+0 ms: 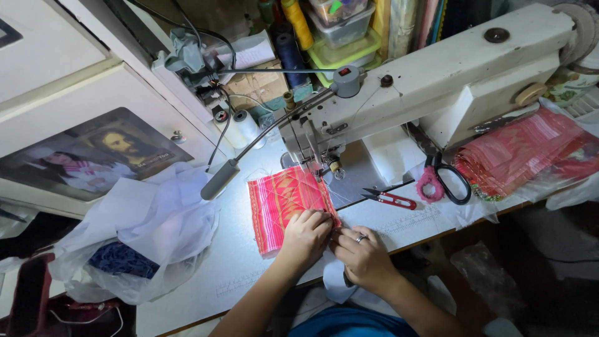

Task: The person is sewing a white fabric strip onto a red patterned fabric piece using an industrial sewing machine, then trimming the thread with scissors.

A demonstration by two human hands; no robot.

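Both hands at pink striped fabric (pixel 284 203) on table (pixel 237 262): left hand (pixel 306 237) fingers curled pinching its edge, right hand (pixel 365 256) likewise, nr sewing machine (pixel 437 81).

A pale worktable (pixel 206 268) fills the centre, brightly lit by a grey gooseneck lamp (pixel 219 180) at ten o'clock. At nine o'clock stands a white cabinet (pixel 75 87) bearing a framed picture (pixel 93 156). At twelve o'clock, stacked plastic storage boxes (pixel 343 31). Dim floor at four o'clock.
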